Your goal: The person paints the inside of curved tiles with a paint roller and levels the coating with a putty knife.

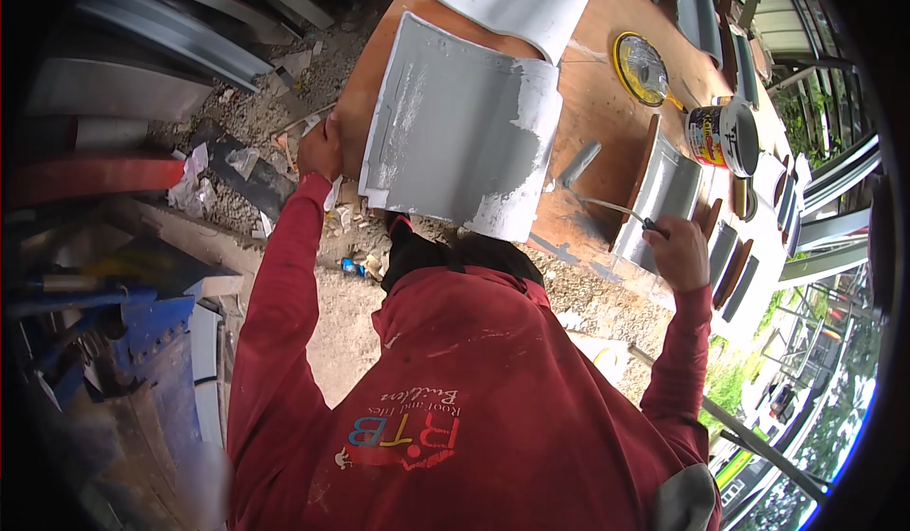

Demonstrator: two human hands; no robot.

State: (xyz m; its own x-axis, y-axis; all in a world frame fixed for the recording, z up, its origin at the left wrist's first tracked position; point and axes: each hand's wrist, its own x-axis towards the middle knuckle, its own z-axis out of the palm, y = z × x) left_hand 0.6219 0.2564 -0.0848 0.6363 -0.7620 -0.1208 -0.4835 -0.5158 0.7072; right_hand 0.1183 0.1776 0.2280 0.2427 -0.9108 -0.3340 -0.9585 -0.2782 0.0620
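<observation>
A curved roof tile [445, 123] lies in front of me on a brown wooden board [597, 66]. Wet-looking grey paint covers most of it, while its right side and rim show white patches. My right hand [679, 251], out to the right, is closed round the handle of a small paint roller [580, 164]. The roller's grey sleeve is beside the tile's right edge, over the board. At the board's left edge is my left hand [320, 149], its fingers curled; what they grip, if anything, is hidden.
A second, whiter tile [517, 0] lies beyond. To the right stand a paint bucket [722, 137] and its yellow-rimmed, paint-smeared lid [642, 68]. More tiles [664, 194] line the board's right side. Metal profiles [171, 33] and rubble [275, 85] are on the left.
</observation>
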